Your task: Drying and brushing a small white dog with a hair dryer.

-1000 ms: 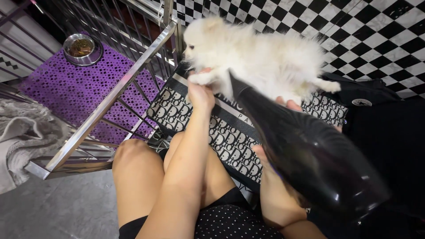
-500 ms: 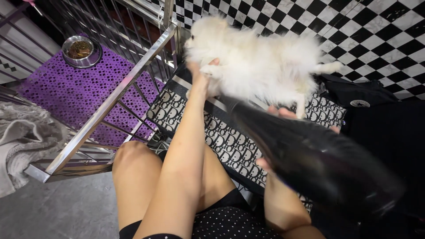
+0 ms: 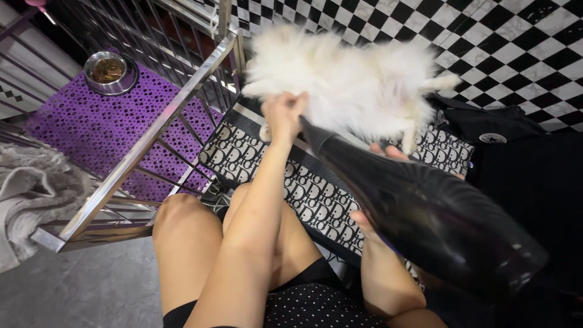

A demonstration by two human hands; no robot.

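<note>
**White puppy held on a patterned bag under a black dryer**

Against the black-and-white checkered wall (image 3: 516, 36), a metal-barred pen (image 3: 152, 127) fills the left of the view, its purple perforated floor mat (image 3: 103, 115) stretching back to a steel food bowl (image 3: 108, 70) near the far corner. A grey towel (image 3: 33, 188) lies bunched beside the pen at the left edge. To the right of the pen, a black-and-white patterned bag (image 3: 303, 188) lies flat across the middle, and a black bag (image 3: 492, 127) sits behind it against the wall.

A large black hair dryer (image 3: 425, 212) slants across the right half, its narrow nozzle pointing up towards the animal and its wide end near the camera. The right hand (image 3: 379, 176) is wrapped around the dryer's body from below; only fingertips show above and below the barrel, so it grasps the dryer.

A fluffy white puppy (image 3: 346, 79) sits over the far end of the patterned bag, just beside the pen's corner post, its fur blurred and one hind leg stretched out to the right. The left hand (image 3: 282, 112) is closed into the fur at the puppy's front, holding it near the chest and foreleg. The person's bare knees (image 3: 182, 212) rise below, between pen and bag.
</note>
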